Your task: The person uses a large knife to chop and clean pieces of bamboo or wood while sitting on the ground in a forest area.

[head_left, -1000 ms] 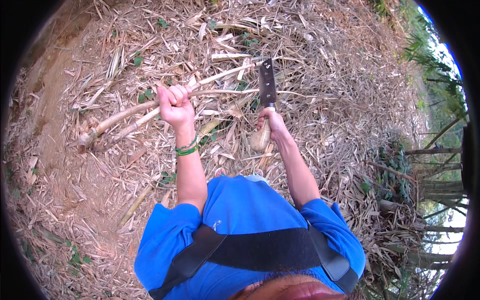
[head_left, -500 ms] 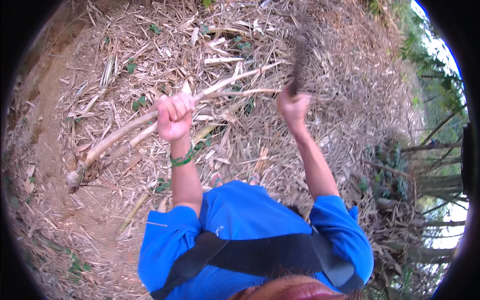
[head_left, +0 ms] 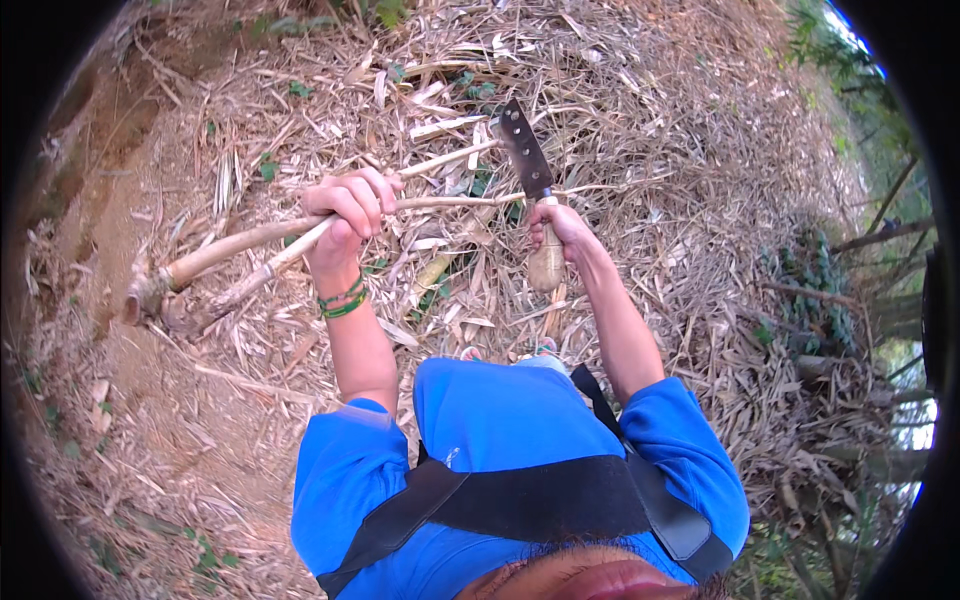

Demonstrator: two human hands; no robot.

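Note:
Two slender, pale bamboo stalks (head_left: 225,245) cross inside my left hand (head_left: 350,205), whose fingers are wrapped round them. Their thick, knobby root ends (head_left: 148,295) stick out to the left, and the thinner ends run off to the right. A knife (head_left: 527,155) with a broad dark blade, several round holes and a wooden handle is gripped in my right hand (head_left: 563,232). Its blade points up and slightly left, close to the thin ends of the stalks. Whether the blade touches a stalk I cannot tell.
Dry leaves and bamboo litter (head_left: 640,270) cover the ground, with small green plants among them. A bare earth bank (head_left: 100,200) lies on the left. Bushy green leaves (head_left: 815,290) and several trunks or poles (head_left: 890,235) stand at the right edge.
The knife has swung down and left from its raised, blurred position, so its blade is now near the stalks' thin ends. The stalks have turned in my left hand.

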